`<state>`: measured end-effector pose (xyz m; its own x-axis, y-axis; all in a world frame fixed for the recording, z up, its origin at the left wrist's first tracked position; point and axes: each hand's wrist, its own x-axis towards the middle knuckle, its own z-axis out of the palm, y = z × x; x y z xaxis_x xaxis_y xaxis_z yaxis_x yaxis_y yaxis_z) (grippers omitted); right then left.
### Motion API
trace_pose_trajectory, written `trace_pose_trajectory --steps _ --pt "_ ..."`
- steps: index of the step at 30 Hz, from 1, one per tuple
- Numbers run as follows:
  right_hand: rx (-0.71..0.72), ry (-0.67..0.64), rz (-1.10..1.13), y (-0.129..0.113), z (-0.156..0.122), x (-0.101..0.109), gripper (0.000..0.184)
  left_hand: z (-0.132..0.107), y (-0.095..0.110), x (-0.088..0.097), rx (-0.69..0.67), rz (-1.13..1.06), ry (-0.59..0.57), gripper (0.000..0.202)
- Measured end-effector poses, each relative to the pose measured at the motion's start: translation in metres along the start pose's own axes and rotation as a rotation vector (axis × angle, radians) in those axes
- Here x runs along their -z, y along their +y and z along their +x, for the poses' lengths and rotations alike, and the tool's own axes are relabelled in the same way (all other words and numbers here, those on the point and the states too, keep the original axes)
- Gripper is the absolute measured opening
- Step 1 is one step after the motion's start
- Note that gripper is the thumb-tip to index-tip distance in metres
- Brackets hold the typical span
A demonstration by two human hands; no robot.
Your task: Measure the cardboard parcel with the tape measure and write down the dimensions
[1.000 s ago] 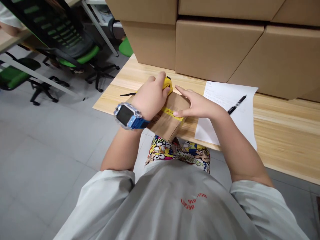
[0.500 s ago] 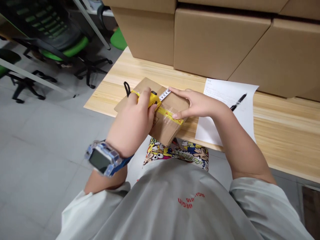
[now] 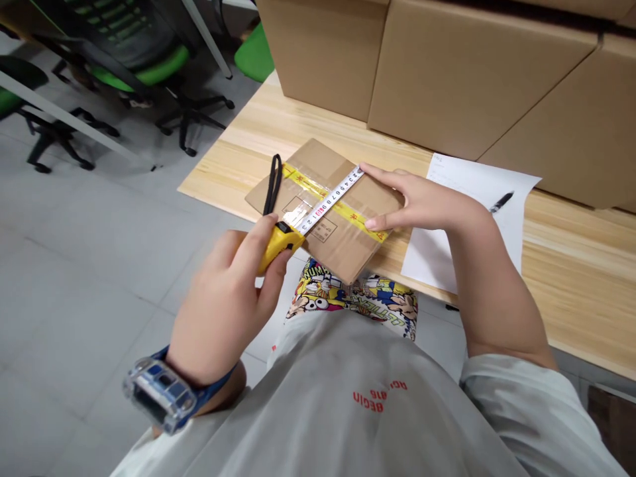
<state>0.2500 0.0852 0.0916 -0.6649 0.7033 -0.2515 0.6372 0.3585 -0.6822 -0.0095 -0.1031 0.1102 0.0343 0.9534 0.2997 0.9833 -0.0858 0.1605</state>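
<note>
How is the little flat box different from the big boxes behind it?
The flat cardboard parcel is thin and small; the big cardboard boxes are far larger. The parcel has yellow tape across it; the boxes' sides look plain. Both are brown cardboard.

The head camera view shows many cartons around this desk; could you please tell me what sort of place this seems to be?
Probably a small packing or shipping office: large cardboard cartons stacked on a wooden desk, a taped cardboard parcel under a tape measure, and green-seated office chairs nearby.

Matt cardboard parcel (image 3: 318, 162) (glossy yellow tape (image 3: 350, 213))
</note>
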Motion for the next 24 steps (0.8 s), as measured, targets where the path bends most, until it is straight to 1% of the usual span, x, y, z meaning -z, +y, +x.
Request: trace_pose_trajectory --steps 3,8,11,16,21,24 --pt "0.001 0.009 0.004 -0.001 -0.001 0.001 0.113 -0.006 -0.002 0.003 -0.013 0.003 0.02 0.041" --pt "0.047 0.004 0.035 -0.003 -0.002 0.001 0.108 -0.012 -0.009 0.008 -0.001 -0.042 -0.024 0.035" --pt "0.055 0.003 0.04 -0.005 -0.002 0.001 0.108 -0.014 -0.011 0.008 0.011 -0.057 -0.027 0.037" --pt "0.052 0.012 0.031 -0.004 -0.002 0.002 0.112 -0.011 -0.007 0.005 0.03 -0.085 -0.029 0.039" --pt "0.04 0.009 0.034 -0.004 -0.002 0.002 0.11 -0.007 -0.005 0.004 0.038 -0.078 -0.012 0.039" --pt "0.033 0.002 0.053 -0.005 -0.002 0.002 0.11 -0.006 -0.006 0.005 0.074 -0.07 -0.031 0.04"
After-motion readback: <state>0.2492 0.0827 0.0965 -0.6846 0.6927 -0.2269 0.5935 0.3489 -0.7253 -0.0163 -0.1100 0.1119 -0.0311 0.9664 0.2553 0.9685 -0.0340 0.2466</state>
